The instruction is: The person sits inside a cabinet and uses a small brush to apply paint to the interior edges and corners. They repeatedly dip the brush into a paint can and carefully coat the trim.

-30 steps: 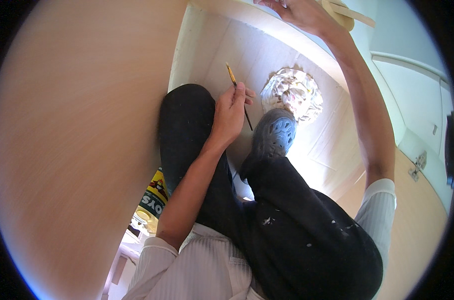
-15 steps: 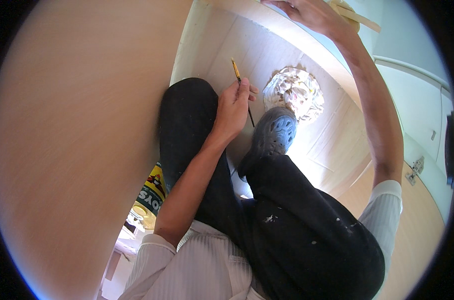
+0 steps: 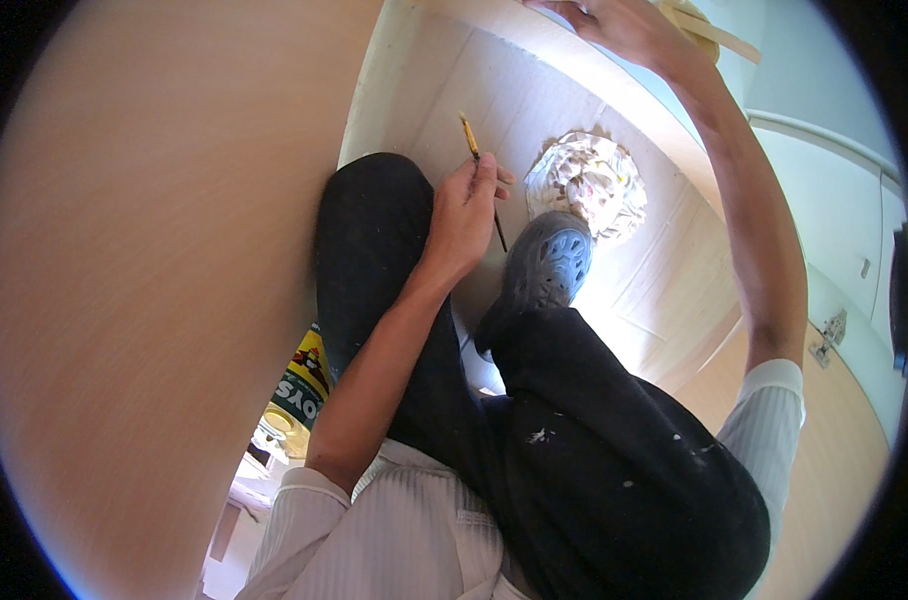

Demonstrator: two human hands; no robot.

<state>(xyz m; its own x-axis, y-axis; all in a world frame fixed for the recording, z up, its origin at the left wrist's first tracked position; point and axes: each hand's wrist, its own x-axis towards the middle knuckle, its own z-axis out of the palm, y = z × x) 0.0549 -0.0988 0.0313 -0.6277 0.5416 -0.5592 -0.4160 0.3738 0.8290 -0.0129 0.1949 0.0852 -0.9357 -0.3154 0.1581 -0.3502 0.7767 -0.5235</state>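
Note:
My left hand [image 3: 464, 215] is closed around a thin artist's paintbrush [image 3: 471, 140], with its bristle end pointing up and away from me and its dark handle end below my fingers. Up at the far right, my right hand [image 3: 629, 35] is by the upper edge of a pale wooden panel [image 3: 664, 135]. Its fingertips run out of the picture, so their hold is hidden. Between the hands, beyond my shoe [image 3: 554, 255], lies a round, crumpled whitish sheet or dish [image 3: 589, 185] with brown stains.
A large wooden panel [image 3: 154, 250] rises close on my left. Behind its edge are a yellow and dark green container [image 3: 304, 380] and a yellowish lid or dish [image 3: 289, 430]. White cabinet doors [image 3: 824, 185] stand at the right, with a metal hinge [image 3: 829, 335] on a wooden door.

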